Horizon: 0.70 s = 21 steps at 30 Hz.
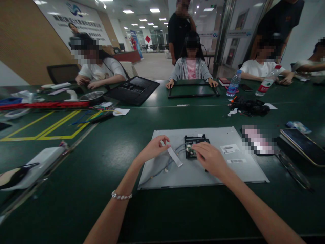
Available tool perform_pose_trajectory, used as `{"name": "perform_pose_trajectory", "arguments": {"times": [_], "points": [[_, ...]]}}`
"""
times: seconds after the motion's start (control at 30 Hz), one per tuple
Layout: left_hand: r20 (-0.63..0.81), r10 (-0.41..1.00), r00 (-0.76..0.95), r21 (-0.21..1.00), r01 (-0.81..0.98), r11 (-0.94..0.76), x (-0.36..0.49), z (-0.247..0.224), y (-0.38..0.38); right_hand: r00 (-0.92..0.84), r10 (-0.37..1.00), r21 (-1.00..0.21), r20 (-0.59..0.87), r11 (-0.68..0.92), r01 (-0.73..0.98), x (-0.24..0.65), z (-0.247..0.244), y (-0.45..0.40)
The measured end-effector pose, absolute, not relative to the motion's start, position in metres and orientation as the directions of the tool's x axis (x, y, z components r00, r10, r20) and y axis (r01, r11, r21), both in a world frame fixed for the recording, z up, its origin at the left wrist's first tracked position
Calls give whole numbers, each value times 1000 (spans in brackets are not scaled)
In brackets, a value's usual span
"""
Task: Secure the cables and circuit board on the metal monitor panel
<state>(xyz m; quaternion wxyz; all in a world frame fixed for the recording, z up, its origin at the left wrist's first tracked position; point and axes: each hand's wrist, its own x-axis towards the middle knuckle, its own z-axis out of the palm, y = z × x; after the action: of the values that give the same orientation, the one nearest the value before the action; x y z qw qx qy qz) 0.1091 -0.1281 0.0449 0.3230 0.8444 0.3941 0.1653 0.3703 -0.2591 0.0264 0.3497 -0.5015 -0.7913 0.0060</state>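
Head view: left hand (154, 148) pinching white ribbon cable (175, 156); right hand (209, 156) fingertips on circuit board (195, 145), grasp unclear.

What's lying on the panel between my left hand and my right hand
In the head view, a white flat ribbon strip and thin grey wires lie on the grey panel between the left hand and right hand.

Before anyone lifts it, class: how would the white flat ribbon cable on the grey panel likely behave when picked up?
The white ribbon cable looks thin and flat, so it would probably flop and bend rather than stay stiff. The left hand pinches one end with fingertips alone, suggesting it is light. It seems to run toward the small circuit board under the right hand, so pulling may strain it.
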Motion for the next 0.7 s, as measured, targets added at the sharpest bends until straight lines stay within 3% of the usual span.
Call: {"name": "perform_pose_trajectory", "arguments": {"times": [0.17,0.5,0.7], "points": [[-74,726,683,651,585,-484,109,41,-128,-91,883,-414,460,303,858,414,21,-228],[-63,730,681,634,592,-498,101,46,-123,-168,929,-368,330,290,883,416,22,-195],[-36,811,585,494,715,-494,90,37,-115,-103,945,-369,311,220,903,444,26,-210]]}}
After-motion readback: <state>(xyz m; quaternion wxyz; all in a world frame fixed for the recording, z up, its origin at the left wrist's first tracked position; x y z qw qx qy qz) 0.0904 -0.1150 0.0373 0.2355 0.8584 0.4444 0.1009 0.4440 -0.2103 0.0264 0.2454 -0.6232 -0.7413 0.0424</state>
